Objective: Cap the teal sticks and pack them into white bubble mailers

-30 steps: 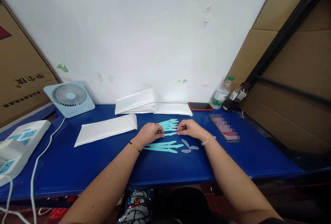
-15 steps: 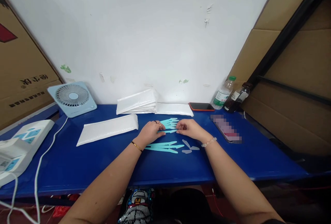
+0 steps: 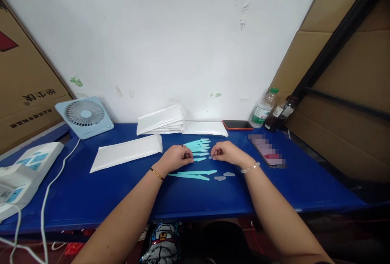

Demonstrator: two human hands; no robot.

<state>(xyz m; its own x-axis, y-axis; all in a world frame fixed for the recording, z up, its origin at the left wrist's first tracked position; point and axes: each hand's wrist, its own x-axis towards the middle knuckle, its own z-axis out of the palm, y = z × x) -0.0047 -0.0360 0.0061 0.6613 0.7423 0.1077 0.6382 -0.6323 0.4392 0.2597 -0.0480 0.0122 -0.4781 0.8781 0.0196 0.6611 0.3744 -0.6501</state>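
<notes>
My left hand (image 3: 179, 157) is closed on a slim turquoise eyebrow razor (image 3: 200, 159), its notched end pointing right. Between the fingertips of my right hand (image 3: 224, 152) is a small translucent blade cap (image 3: 210, 157), just off that end. Behind my left hand several similar razors (image 3: 196, 145) lie fanned out, some with pale caps over their tips. Nearer to me lie two more razors (image 3: 193, 175) without caps. To their right, two loose caps (image 3: 224, 176) rest on the blue table (image 3: 195, 203).
White padded mailers (image 3: 161, 120) lie by the wall, with another mailer (image 3: 126, 152) at left. A fan (image 3: 85, 115) and a white power strip (image 3: 33, 170) stand further left. Right are an orange-edged phone (image 3: 237, 125), another phone (image 3: 266, 152) and two bottles (image 3: 262, 109), (image 3: 278, 113).
One razor from the near group is now in my left hand, and one loose cap is in my right. The razor held before now lies with the fanned group.
</notes>
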